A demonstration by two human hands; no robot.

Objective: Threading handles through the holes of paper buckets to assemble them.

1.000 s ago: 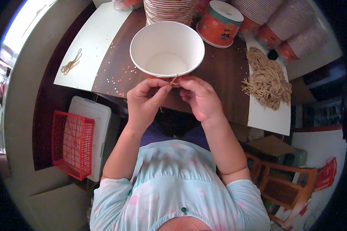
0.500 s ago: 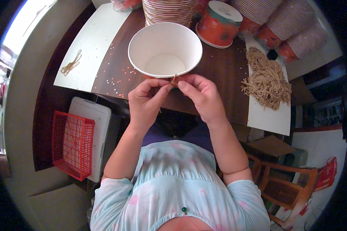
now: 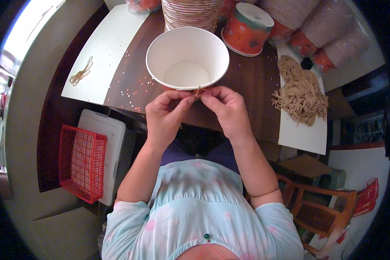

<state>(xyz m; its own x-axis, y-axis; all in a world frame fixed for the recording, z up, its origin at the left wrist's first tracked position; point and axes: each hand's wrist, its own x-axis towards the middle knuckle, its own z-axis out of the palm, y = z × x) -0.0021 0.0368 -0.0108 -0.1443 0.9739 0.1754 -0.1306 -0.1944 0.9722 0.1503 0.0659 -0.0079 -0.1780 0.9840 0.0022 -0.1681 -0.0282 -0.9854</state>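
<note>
A large paper tub (image 3: 184, 52), white inside, stands with its mouth toward me near the front of the table. Just below its near rim, my left hand (image 3: 165, 110) and my right hand (image 3: 230, 112) meet, thumbs against fingertips. Between them both pinch a thin tan cord (image 3: 199, 92), of which a short end sticks up. The tub's outer side and most of the cord are hidden behind my fingers.
Stacked tubs (image 3: 190, 15) rise behind, beside an upside-down orange tub (image 3: 247, 32) and bagged stacks (image 3: 320, 32). A heap of tan cords (image 3: 301, 93) lies right, a small looped bundle (image 3: 81, 73) left. Small dots (image 3: 132, 93) speckle the table (image 3: 253, 104). A red basket (image 3: 82, 162) stands lower left.
The view has shifted very slightly. My fingertips have moved a little at the cord, whose short end now stands more upright. Both hands keep their pinch by the rim.
</note>
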